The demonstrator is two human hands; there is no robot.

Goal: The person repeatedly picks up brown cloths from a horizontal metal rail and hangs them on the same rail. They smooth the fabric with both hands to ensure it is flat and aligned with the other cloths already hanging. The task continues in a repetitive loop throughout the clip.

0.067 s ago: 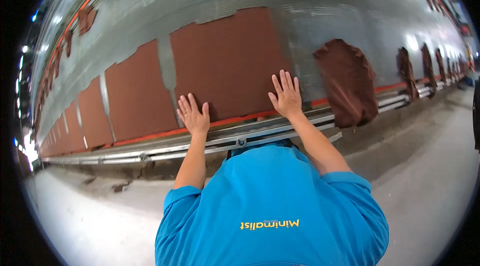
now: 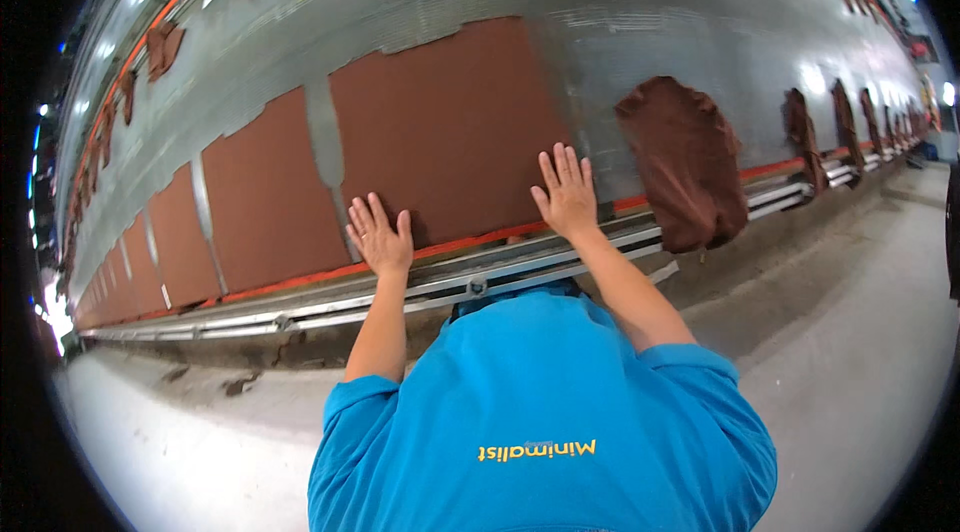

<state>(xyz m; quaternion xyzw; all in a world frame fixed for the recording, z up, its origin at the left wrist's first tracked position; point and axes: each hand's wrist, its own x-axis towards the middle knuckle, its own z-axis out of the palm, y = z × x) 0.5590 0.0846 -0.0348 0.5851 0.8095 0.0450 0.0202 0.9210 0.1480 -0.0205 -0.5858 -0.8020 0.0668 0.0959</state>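
Observation:
A large brown fabric panel (image 2: pixel 445 122) lies flat on the long grey tabletop (image 2: pixel 650 42), its far edge stepped. My left hand (image 2: pixel 382 240) rests palm down at the panel's near left corner, fingers spread. At the near right corner, my right hand (image 2: pixel 567 197) is also flat, its fingers pointing away from me and holding nothing. To the right of it, a crumpled brown cloth piece (image 2: pixel 685 162) sits on the table and hangs over the near edge.
More flat brown panels (image 2: pixel 270 197) line the table on the left. Loose brown cloths (image 2: pixel 803 137) hang along the near edge at right, others (image 2: pixel 163 49) along the far edge. A metal rail (image 2: pixel 430 292) and red strip (image 2: pixel 290 282) run along the near edge, above a pale floor (image 2: pixel 190 432).
The whole view has shifted slightly, so things appear a little further left. Both hands stay flat at the panel's near corners.

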